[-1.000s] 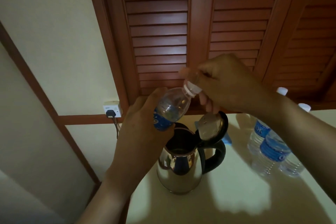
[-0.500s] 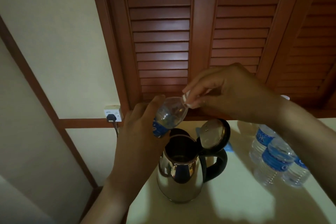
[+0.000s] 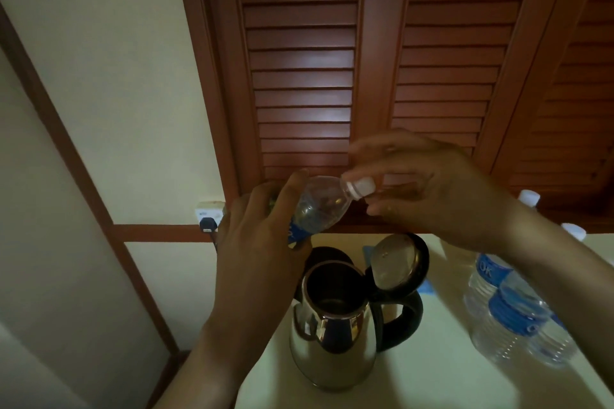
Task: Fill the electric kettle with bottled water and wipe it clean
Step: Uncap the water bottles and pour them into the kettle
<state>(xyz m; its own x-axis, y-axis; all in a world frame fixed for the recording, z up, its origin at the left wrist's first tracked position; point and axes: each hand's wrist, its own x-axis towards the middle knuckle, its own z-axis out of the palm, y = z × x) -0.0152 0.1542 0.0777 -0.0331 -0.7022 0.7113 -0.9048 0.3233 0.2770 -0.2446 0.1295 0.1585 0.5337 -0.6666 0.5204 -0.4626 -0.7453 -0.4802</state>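
Uncapping bottle (image 3: 319, 209) held in left fingers (image 3: 288, 196) over kettle (image 3: 332, 352), right fingers (image 3: 377, 149) round cap (image 3: 362, 185), grip unclear; next twist off, pour

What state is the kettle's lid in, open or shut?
Open: the lid stands tipped back, and the mouth of the kettle is uncovered.

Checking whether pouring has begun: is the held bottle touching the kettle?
Apart. The head view shows the bottle raised in the left hand, its cap on, with a visible gap above the open rim of the kettle.
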